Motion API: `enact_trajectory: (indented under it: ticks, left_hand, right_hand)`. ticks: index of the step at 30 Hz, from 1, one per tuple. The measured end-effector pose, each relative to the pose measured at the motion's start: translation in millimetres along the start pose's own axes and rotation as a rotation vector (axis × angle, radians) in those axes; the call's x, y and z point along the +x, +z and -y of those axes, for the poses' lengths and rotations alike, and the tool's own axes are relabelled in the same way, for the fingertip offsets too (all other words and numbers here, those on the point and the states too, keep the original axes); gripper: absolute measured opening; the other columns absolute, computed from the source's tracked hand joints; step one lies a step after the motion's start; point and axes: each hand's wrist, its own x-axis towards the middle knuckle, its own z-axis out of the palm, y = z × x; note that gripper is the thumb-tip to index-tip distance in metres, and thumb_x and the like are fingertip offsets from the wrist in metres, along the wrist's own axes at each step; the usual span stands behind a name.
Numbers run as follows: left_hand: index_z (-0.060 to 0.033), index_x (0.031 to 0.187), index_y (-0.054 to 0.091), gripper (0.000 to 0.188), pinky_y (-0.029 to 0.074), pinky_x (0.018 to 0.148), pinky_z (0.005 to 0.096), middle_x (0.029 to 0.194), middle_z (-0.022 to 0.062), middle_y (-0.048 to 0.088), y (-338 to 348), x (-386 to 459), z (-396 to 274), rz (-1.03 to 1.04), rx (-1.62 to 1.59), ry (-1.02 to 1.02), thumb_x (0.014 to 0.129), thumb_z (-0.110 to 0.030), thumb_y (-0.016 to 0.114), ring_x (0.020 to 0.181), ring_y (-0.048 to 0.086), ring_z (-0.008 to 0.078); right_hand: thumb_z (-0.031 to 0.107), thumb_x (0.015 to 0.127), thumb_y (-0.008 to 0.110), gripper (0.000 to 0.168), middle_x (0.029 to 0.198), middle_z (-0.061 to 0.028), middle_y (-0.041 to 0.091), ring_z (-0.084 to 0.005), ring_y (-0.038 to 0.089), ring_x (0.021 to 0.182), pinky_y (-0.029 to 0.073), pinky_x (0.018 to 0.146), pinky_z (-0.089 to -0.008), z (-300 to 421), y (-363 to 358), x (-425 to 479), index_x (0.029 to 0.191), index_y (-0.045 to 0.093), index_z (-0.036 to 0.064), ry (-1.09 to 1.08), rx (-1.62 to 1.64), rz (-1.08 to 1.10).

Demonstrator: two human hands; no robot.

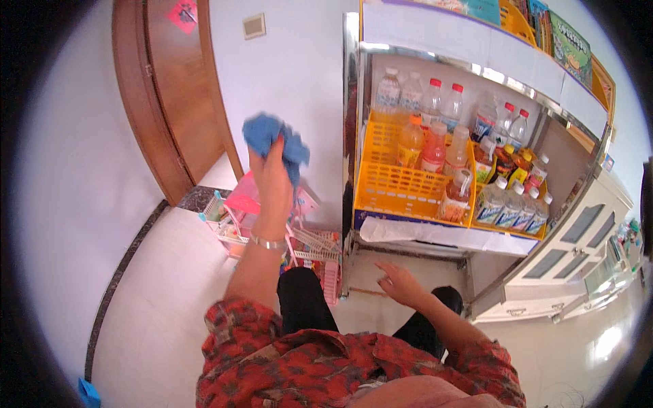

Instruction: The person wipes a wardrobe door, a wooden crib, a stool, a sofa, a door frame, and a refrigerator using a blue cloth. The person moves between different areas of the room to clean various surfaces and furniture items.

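A bunched blue cloth (275, 140) is gripped in my left hand (273, 173), which is raised in front of the white wall, above a pink plastic toy rack. My right hand (400, 285) hangs low near my knee, before the lower part of a metal-framed shelf, with its fingers apart and nothing in it. On the shelf, yellow plastic baskets (398, 178) hold several drink bottles, among them an orange one (409, 145) and a red-pink one (434, 150). Clear bottles with red or white caps (431, 99) stand behind them.
The pink toy rack (245, 204) with small baskets stands on the floor by the wall. A brown wooden door (178, 92) is at the left. White cabinets (576, 250) stand at the right. Books (569, 48) are on the shelf's top. A blue object (89, 392) lies at the lower left.
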Motion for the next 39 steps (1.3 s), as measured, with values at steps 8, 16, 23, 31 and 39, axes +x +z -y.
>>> enact_trajectory:
  ticks: [8, 16, 23, 31, 39]
  left_hand:
    - [-0.0002, 0.109, 0.053, 0.028, 0.045, 0.079, 0.0331, 0.097, 0.0120, 0.060, 131.8, 131.0, -17.5, 0.040, 0.849, 0.535, 0.084, -0.013, 0.053, 0.087, 0.057, 0.0213]
    - [-0.0040, 0.117, 0.052, 0.038, 0.039, 0.091, 0.0308, 0.113, 0.0077, 0.056, 166.1, 121.4, 27.9, 0.052, 0.693, 0.632, 0.088, -0.029, 0.055, 0.102, 0.051, 0.0187]
    - [-0.0031, 0.108, 0.058, 0.040, 0.039, 0.090, 0.0350, 0.105, 0.0103, 0.057, 172.5, 130.8, 18.7, 0.036, 0.778, 0.628, 0.091, -0.038, 0.048, 0.101, 0.053, 0.0235]
    - [0.0005, 0.111, 0.057, 0.033, 0.041, 0.090, 0.0344, 0.112, 0.0159, 0.055, 151.0, 119.9, 28.7, 0.028, 0.847, 0.680, 0.086, -0.022, 0.055, 0.103, 0.054, 0.0275]
    - [0.0015, 0.116, 0.051, 0.035, 0.039, 0.094, 0.0358, 0.116, 0.0186, 0.051, 123.1, 86.3, 38.8, -0.071, 1.019, 0.674, 0.086, -0.015, 0.054, 0.107, 0.051, 0.0309]
  right_hand:
    - [0.016, 0.081, 0.058, 0.044, 0.109, -0.0203, 0.061, -0.0362, 0.062, 0.090, 0.048, 0.081, -0.0422, -81.0, 8.2, -71.0, 0.122, 0.051, 0.004, 0.358, 0.276, -0.088]
    - [0.016, 0.077, 0.061, 0.041, 0.101, -0.0254, 0.061, -0.0407, 0.058, 0.095, 0.047, 0.082, -0.0448, -107.4, 35.3, -110.1, 0.117, 0.054, 0.003, 0.346, 0.191, -0.135]
    - [0.019, 0.080, 0.060, 0.042, 0.113, -0.0237, 0.057, -0.0393, 0.054, 0.105, 0.044, 0.090, -0.0457, -146.8, 24.8, -127.6, 0.118, 0.052, 0.004, 0.358, 0.029, 0.072]
    - [0.022, 0.080, 0.058, 0.040, 0.109, -0.0230, 0.059, -0.0394, 0.055, 0.101, 0.044, 0.087, -0.0445, -207.7, 27.3, -132.8, 0.115, 0.055, 0.003, 0.355, -0.194, 0.234]
    - [0.024, 0.079, 0.058, 0.040, 0.106, -0.0205, 0.060, -0.0392, 0.057, 0.097, 0.045, 0.085, -0.0456, -238.3, 19.1, -133.4, 0.114, 0.055, 0.005, 0.333, -0.135, 0.375]
